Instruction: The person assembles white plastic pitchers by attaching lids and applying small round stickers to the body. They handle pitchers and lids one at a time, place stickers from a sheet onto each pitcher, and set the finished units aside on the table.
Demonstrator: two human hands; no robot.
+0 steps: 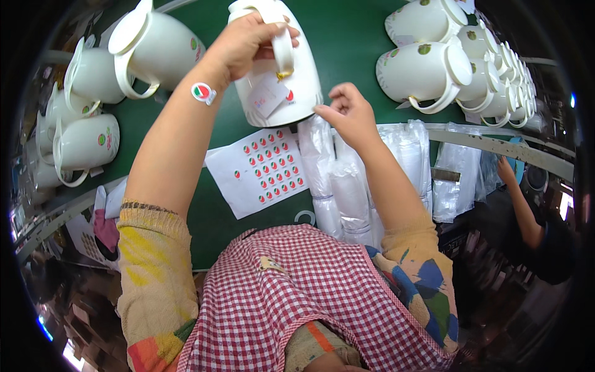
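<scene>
White jug [305, 65] held by its handle [284, 57], a red-and-green sticker [290, 96] on its side

The jug lies tilted above the green desk [350, 37], its base toward the person. The left hand [248, 48] is closed around the handle. The right hand [356, 118] is partly curled with its thumb and forefinger by the base edge; whether they touch it I cannot tell, and nothing shows between them. The two hands are apart.

This jug already carries its sticker, so the stickering here looks done, though whether it is pressed down fully cannot be told. Plenty appears left: the sticker sheet [224, 168] below bears several rows, with bare paper along its left part, and a spare sticker [202, 93] clings to the left forearm.

More white jugs stand or lie at the left [164, 53] and in a long group at the right [421, 73]; which of them are finished is unclear. A paper tag [266, 99] hangs against the held jug just beside the sticker and could get in the way. Clear plastic sleeves [353, 192] lie along the near edge, partly hidden by the right forearm. Farther right, a co-worker's arm [524, 211] reaches in, well apart from the jug.
</scene>
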